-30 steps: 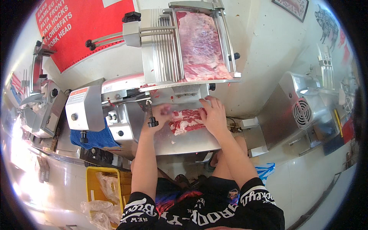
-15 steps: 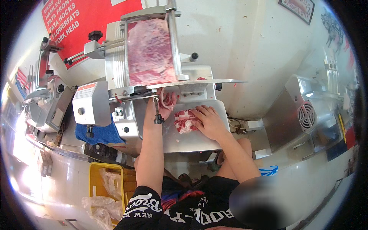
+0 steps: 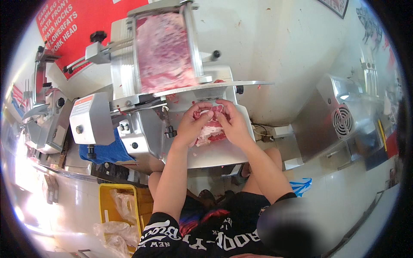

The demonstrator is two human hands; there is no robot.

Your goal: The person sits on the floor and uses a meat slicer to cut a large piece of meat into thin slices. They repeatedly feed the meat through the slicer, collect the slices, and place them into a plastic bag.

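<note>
Over the steel tray [image 3: 202, 161] of a meat slicer, my left hand [image 3: 192, 126] and my right hand [image 3: 234, 127] meet with thumbs close together. Between their fingers is a thin red meat slice [image 3: 217, 110], curled and partly hidden by them. Just under my hands lies a small stack of red-and-white meat slices [image 3: 211, 135] on the tray. Behind them, the slicer's round blade [image 3: 223, 86] shows as a thin bright edge. A large marbled slab of meat [image 3: 165, 51] rests in the slicer's carriage beyond the blade.
Left of the tray are the slicer's grey housing [image 3: 92, 118], a black knob [image 3: 171, 131] and a blue cloth [image 3: 101, 149]. A second slicer [image 3: 53, 116] stands farther left, a steel machine [image 3: 331, 116] at right. A yellow crate [image 3: 103, 200] with plastic bags sits below.
My left hand has come away from beneath the blade with a slice, moving right to the stack. My right hand has lifted from the stack to the same slice. The view has shifted slightly.
</note>
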